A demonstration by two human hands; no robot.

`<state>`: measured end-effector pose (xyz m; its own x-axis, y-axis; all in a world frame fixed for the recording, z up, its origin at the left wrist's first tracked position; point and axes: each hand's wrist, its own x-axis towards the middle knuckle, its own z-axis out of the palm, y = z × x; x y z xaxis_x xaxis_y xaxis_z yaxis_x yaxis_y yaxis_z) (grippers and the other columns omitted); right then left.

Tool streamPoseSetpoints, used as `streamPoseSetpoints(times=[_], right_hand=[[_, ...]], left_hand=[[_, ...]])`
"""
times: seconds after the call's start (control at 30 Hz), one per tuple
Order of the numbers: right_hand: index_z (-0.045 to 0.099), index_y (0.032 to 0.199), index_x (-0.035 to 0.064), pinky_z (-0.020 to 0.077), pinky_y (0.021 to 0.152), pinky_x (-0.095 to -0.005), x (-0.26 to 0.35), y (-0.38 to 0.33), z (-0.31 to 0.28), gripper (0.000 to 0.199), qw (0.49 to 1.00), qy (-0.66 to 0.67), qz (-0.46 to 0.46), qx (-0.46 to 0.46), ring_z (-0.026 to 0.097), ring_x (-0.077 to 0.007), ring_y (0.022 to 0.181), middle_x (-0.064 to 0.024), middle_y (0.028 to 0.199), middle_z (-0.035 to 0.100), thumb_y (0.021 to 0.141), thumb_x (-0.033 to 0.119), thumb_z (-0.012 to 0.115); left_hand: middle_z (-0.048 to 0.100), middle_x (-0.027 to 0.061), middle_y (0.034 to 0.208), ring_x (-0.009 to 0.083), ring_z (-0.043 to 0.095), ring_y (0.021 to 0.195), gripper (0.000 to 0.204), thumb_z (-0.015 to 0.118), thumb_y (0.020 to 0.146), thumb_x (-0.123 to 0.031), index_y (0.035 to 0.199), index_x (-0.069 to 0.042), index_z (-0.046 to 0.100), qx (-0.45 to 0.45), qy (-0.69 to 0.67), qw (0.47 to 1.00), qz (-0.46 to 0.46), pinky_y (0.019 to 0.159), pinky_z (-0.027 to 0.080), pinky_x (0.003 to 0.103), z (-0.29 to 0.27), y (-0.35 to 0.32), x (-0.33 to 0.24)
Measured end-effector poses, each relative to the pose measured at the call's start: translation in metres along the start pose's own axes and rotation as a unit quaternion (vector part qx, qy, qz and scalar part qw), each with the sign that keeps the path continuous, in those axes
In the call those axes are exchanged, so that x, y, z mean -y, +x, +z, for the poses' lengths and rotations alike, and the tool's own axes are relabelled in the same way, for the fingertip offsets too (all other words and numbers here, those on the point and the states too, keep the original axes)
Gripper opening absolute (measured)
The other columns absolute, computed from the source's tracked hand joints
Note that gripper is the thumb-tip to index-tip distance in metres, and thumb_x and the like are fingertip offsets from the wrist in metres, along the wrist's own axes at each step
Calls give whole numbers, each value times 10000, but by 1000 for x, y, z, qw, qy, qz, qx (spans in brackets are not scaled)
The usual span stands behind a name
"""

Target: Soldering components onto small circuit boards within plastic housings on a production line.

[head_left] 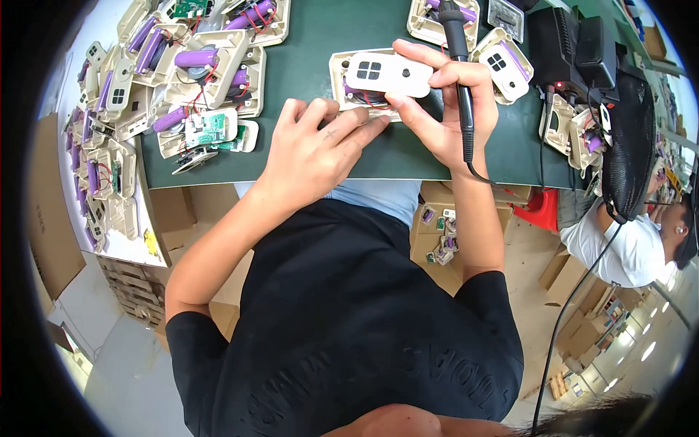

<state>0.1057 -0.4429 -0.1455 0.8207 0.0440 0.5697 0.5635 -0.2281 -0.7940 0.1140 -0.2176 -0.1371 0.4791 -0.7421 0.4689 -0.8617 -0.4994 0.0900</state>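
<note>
A cream plastic housing [338, 80] lies near the front of the green tabletop, with a purple cell and red wires partly showing inside. Over it is a white cover panel [393, 73] with four-part dark squares and a black button, pinched by the thumb and fingers of my right hand [459, 102]. The same hand also holds a black corded soldering iron [464, 109], which stands along the fingers with its cord end by the wrist; its tip cannot be made out. My left hand [313, 149] has bent fingers, their tips gripping the housing's near edge.
Open housings [211, 65] with purple cells crowd the left, some on a white side table [138, 244]. Another panelled housing [502, 65] lies right of my hand. A black box [553, 47] with a red light stands farther right. A person in white [619, 244] sits beyond.
</note>
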Motion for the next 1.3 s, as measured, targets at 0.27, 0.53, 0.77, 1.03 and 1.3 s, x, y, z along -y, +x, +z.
streamPoseSetpoints(times=[0.27,0.53,0.77,1.03,1.3], right_hand=[[484,1055,78,595,895,-354,-3,2,1,477,998,5,-12,-59,740,-280,1103,-265,1228,721,791,22,877],[492,1057,70,596,924,-389,-5,1,4,479,997,21,-9,-67,732,-313,1126,-275,1233,715,794,47,892],[435,1124,68,563,1005,-433,0,1,-3,517,1000,17,-1,-11,649,-370,1259,-369,1317,623,813,-95,815],[485,1104,70,538,1010,-398,-1,1,0,458,1000,10,7,-10,676,-342,1224,-332,1325,646,822,-40,829],[486,1401,-61,510,908,-443,48,-7,-57,1003,977,-62,-28,-203,669,-304,947,-236,998,716,1001,804,172]], left_hand=[[570,209,1307,378,562,1198,527,652,814,-20,1334,-40,566,-40,-293,919,-259,1054,430,460,-8,-5,3],[395,211,1528,383,420,1387,833,741,835,-207,1562,-110,347,-8,-187,947,-260,1136,281,529,12,22,-8],[383,169,1562,363,438,1376,907,777,815,-214,1602,-155,329,-21,-213,945,-248,1130,298,517,11,23,1],[668,120,1280,298,576,1230,549,778,891,-294,1390,-110,640,-61,-345,906,-236,1085,397,427,6,29,26],[718,92,1164,267,622,1131,453,835,839,-202,1255,-77,707,-78,-361,894,-254,1034,452,378,6,29,27]])
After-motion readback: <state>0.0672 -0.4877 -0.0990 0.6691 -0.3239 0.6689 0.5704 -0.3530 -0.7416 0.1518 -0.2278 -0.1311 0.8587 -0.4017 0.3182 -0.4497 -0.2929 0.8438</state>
